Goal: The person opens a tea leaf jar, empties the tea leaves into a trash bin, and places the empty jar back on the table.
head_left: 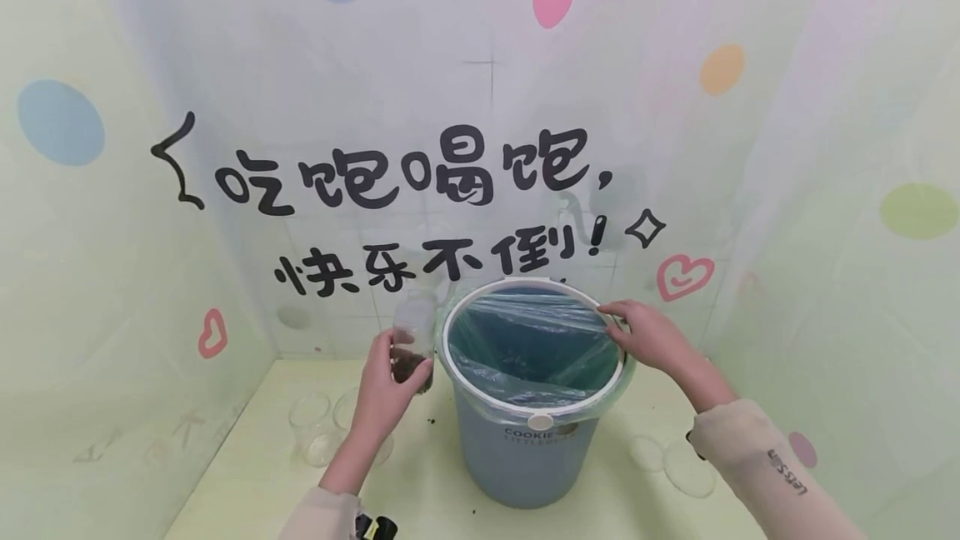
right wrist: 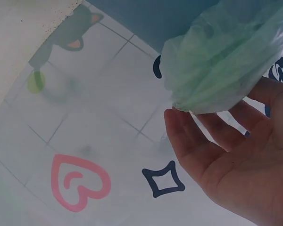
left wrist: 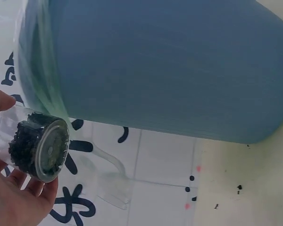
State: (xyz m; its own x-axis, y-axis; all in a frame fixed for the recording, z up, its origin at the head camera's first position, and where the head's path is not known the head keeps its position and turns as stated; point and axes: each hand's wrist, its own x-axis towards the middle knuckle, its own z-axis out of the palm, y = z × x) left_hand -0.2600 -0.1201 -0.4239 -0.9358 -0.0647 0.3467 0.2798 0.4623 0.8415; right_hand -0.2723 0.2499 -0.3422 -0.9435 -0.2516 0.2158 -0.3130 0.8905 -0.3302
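Observation:
My left hand (head_left: 393, 394) grips a clear jar (head_left: 414, 319) with dark loose bits in its lower part, beside the left of a blue trash bin (head_left: 525, 465). In the left wrist view the jar's round base (left wrist: 53, 149) faces the camera, with fingers curled round its side. My right hand (head_left: 648, 336) holds the bin's white rim (head_left: 447, 348) at the right, over a thin green bag (head_left: 487, 373) that lines the bin. In the right wrist view the bag's overhang (right wrist: 212, 70) lies against the fingers, and the thumb is mostly hidden.
Clear cups (head_left: 310, 427) stand on the pale table (head_left: 247, 457) left of the bin, partly behind the left forearm. Two clear round lids (head_left: 690, 490) lie to its right. Dark crumbs (left wrist: 239, 187) are scattered on the table. A printed sheet (head_left: 420, 73) covers the walls close behind.

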